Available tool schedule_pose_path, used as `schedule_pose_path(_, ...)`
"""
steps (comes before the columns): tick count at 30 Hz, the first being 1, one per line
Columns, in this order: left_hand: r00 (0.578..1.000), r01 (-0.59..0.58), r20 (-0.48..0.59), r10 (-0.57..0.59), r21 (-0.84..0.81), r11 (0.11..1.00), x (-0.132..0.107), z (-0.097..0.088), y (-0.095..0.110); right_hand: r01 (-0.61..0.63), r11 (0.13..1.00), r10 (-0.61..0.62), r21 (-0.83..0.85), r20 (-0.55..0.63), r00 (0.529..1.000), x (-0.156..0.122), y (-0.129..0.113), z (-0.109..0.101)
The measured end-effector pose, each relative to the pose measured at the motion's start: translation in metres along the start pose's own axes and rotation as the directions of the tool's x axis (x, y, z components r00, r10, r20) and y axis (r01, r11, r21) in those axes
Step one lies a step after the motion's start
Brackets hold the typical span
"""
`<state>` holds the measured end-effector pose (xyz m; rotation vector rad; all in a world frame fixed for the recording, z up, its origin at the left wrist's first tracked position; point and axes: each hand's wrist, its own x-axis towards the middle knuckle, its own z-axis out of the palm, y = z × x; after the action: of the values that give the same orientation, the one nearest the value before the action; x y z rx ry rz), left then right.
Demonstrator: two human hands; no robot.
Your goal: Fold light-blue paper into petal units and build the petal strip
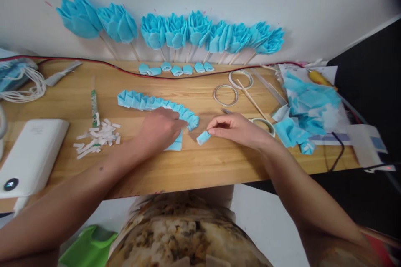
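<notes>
A curved row of folded light-blue petals (140, 102) lies across the middle of the wooden table. My left hand (161, 127) is at the right part of this row, its fingers curled with the tips near the last petals. Whatever those fingers may hold is hidden beneath the hand. Partly under it lies a flat light-blue piece (175, 142). To the right, my right hand (233, 130) pinches a small folded blue petal (203, 137) between thumb and fingers, just above the table.
Blue flowers on sticks (199, 29) lean against the wall, with several small folded pieces (177, 70) below. White strips (102, 137) and a power bank (37, 150) are left. Tape rolls (225, 95), a stick (252, 99) and blue sheets (310, 96) lie right. A cable (125, 71) crosses behind.
</notes>
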<state>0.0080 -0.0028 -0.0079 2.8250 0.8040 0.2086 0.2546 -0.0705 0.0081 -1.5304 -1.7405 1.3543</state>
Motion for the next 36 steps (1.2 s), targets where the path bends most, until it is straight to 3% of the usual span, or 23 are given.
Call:
schedule_pose_path(5,0.995,0.020,0.098,-0.030,0.101,0.995,0.000,-0.005,0.004,0.007,0.996,-0.015,-0.091,-0.089,0.996,0.014,0.003,0.006)
schedule_pose_path(14,0.998,0.009,0.062,-0.012,0.035,0.999,-0.001,-0.002,0.002,-0.057,0.953,-0.001,-0.298,-0.191,0.982,0.023,0.008,0.013)
schedule_pose_path(24,0.998,0.049,0.042,-0.045,-0.102,0.994,-0.002,-0.004,0.003,-0.033,0.958,-0.004,-0.284,-0.131,0.991,0.028,0.006,0.008)
schedule_pose_path(31,0.999,0.034,-0.007,-0.035,-0.067,0.997,-0.002,0.000,0.002,0.046,0.998,-0.045,-0.047,0.016,0.999,0.022,0.003,-0.003)
schedule_pose_path(36,0.972,0.131,-0.129,-0.194,-0.385,0.914,-0.003,-0.005,0.005,0.062,0.996,-0.059,-0.067,0.042,0.997,0.019,-0.006,-0.008)
